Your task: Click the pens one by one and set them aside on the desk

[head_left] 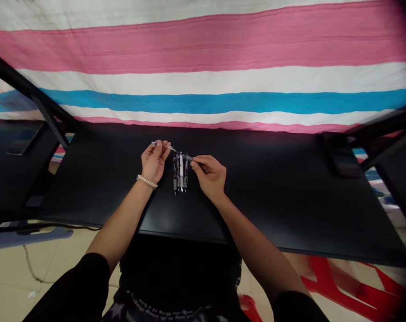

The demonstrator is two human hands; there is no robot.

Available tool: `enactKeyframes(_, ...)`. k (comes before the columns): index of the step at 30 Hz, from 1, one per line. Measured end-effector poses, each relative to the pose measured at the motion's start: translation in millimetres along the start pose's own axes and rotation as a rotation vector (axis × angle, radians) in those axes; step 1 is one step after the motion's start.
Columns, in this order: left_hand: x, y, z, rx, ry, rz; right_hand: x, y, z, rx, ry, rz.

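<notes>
Over the black table [276,188], the right hand [212,175] and left hand [153,163] are held up, a row of pens [181,172] laid between, tips near; by closed right fingertips a grey-black pen part [188,157] is pinched, by closed left ones a slim pale piece [172,149]!

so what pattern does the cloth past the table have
Pink, white and blue stripes; the cloth shows best in the head view.

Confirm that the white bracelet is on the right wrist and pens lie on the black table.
Wrong side: the head view shows the white bracelet on the left wrist. Pens do lie on the black table.
</notes>
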State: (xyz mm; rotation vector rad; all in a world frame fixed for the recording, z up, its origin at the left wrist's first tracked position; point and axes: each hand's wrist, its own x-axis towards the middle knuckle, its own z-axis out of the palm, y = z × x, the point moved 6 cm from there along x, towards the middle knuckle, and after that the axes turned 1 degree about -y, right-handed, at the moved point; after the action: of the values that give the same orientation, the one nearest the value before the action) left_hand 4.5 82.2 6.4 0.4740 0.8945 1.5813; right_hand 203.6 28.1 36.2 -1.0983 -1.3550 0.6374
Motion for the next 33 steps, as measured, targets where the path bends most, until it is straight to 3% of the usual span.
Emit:
enactKeyframes(10, -18.6, -14.5, 22.7, 0.041, -0.208, -0.104, -4.8, 3.3, 1.9, 0.002, 0.046, 0.005)
enactKeyframes(14, -18.1, -13.3, 22.7, 0.054, -0.244, -0.095, -6.9, 14.2, 8.0, 0.106, 0.0, 0.201)
enactKeyframes(17, -16.3, -11.8, 22.0, 0.079, -0.249, -0.083, -9.0, 22.1, 15.1, 0.187, -0.066, 0.338)
enactKeyframes(22, -14.2, -7.1, 19.0, 0.05, -0.183, -0.055, -6.3, 18.1, 13.6, 0.128, -0.096, 0.222)
enactKeyframes(33, -15.9, -9.8, 19.8, 0.078, -0.183, -0.078, -3.0, 19.0, 11.3, 0.116, -0.175, 0.307)
